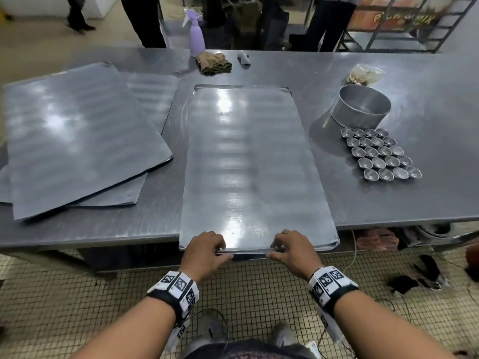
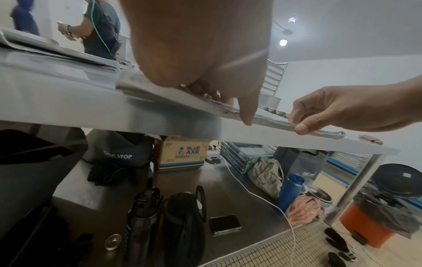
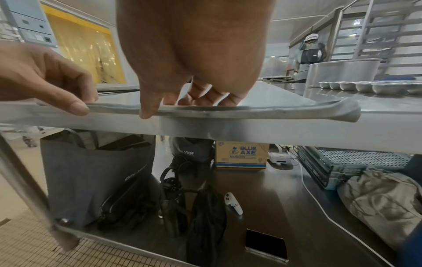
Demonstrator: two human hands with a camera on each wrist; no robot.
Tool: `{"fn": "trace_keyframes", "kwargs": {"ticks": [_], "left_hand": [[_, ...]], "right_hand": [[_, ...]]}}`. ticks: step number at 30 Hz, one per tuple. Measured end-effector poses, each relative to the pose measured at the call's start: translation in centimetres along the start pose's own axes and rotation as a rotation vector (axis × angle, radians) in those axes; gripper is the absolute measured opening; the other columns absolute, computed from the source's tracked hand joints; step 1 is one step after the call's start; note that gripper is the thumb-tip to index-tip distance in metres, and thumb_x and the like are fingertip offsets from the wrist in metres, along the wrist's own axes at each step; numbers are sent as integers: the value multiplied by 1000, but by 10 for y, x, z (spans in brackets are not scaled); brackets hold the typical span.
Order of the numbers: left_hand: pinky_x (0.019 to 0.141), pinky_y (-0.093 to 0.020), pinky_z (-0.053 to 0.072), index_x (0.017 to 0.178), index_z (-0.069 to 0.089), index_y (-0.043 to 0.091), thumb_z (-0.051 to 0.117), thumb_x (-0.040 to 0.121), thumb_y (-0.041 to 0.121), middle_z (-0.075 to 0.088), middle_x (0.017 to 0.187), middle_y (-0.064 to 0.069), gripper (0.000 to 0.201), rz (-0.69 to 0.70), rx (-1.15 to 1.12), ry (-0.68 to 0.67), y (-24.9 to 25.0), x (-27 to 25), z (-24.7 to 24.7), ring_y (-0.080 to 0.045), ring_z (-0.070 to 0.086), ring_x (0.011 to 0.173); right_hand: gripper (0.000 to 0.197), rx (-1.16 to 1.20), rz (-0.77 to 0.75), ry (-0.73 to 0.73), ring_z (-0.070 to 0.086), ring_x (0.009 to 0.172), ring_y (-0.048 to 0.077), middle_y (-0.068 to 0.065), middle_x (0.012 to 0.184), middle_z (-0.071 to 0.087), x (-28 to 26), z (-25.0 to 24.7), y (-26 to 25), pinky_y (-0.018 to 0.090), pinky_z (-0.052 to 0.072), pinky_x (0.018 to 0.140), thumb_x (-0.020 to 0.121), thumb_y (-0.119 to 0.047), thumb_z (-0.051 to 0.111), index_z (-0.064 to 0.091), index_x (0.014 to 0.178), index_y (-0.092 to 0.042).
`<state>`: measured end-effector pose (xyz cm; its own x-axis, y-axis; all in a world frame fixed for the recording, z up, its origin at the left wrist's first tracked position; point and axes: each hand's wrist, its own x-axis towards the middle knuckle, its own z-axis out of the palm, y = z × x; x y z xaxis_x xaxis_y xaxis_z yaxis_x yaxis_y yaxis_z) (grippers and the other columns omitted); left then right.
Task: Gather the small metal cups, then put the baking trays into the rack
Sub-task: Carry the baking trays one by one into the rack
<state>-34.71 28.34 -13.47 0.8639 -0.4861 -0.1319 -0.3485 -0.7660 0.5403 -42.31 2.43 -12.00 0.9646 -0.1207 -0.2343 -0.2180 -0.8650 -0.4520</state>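
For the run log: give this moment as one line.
left hand grips near edge of baking tray | right hand grips same edge | small metal cups grouped beside round tin

Bright overhead light, glare on baking tray (image 1: 248, 156), bowed edges, soft blur

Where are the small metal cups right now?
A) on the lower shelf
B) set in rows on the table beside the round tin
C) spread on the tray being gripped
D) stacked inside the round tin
B: the small metal cups sit in neat rows on the bare table, just in front of the round tin, apart from the tray that both hands hold.
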Motion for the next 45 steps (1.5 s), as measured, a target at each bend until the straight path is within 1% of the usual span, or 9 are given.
{"fn": "trace_keyframes", "kwargs": {"ticks": [4, 15, 21, 26, 29, 32, 37, 41, 45], "left_hand": [[73, -26, 43, 78, 58, 33, 76, 77, 53, 56, 79, 15, 27, -57, 3, 37, 14, -8, 7, -4, 51, 79], [69, -19, 39, 79, 60, 29, 74, 74, 64, 58, 79, 15, 38, -146, -6, 48, 61, -43, 41, -1, 52, 78], [74, -29, 55, 81, 64, 26, 76, 78, 56, 67, 80, 10, 32, -326, -246, 150, 78, -51, 39, -5, 63, 78], [96, -42, 49, 115, 65, 18, 74, 84, 43, 58, 121, -4, 41, -520, -107, 402, 55, -45, 32, -27, 54, 113], [102, -45, 44, 135, 51, 17, 72, 82, 43, 46, 137, -10, 63, -713, -134, 304, 43, -46, 29, -32, 45, 121], [97, -41, 49, 134, 50, 21, 73, 82, 38, 60, 126, -4, 59, -700, -421, 220, 35, -44, 26, -24, 58, 108], [98, -45, 52, 126, 53, 24, 80, 80, 32, 66, 116, 5, 54, -646, -534, 154, 22, -43, 22, -21, 64, 109], [95, -35, 49, 121, 44, 23, 86, 76, 24, 62, 115, 5, 62, -609, -480, -150, 4, -40, -2, -18, 61, 106], [84, -30, 53, 122, 49, 24, 92, 67, 31, 67, 116, 3, 71, -635, -467, -296, -13, -39, -8, -13, 64, 102]], "right_hand": [[25, 3, -59, -13, 52, 80, 1, -15, 81, 59, -2, -2, 11, 23, 40, 68, 77, -56, 76, 64, 78, -34], [29, -41, -184, -147, 56, 81, 0, -16, 86, 59, -27, -24, 64, 25, 49, 72, 80, -64, 67, 63, 85, -35], [26, 101, -103, -104, 60, 75, 2, -14, 79, 66, -30, -31, 83, 29, 54, 71, 84, -60, 64, 65, 83, -34], [31, 123, 87, 170, 59, 98, 13, -5, 106, 67, -12, -47, 115, 37, 51, 88, 87, -56, 59, 68, 100, -29], [42, 83, 294, 283, 46, 123, 28, 6, 131, 52, -9, -57, 136, 46, 40, 103, 85, -50, 66, 61, 120, -28], [67, 247, 405, 228, 36, 134, 36, 16, 147, 33, -14, -62, 143, 48, 34, 111, 85, -38, 72, 44, 143, -21], [101, 451, 444, 126, 59, 113, 29, 9, 135, 56, -11, -57, 166, 43, 52, 96, 63, -51, 77, 30, 148, -25], [122, 550, 435, -115, 56, 105, 24, 3, 122, 53, -12, -76, 174, 33, 45, 92, 75, -8, 85, -2, 158, -25], [130, 544, 380, -177, 53, 114, 25, 8, 141, 46, -10, -75, 176, 31, 40, 96, 66, -5, 90, -3, 157, -17]]}}
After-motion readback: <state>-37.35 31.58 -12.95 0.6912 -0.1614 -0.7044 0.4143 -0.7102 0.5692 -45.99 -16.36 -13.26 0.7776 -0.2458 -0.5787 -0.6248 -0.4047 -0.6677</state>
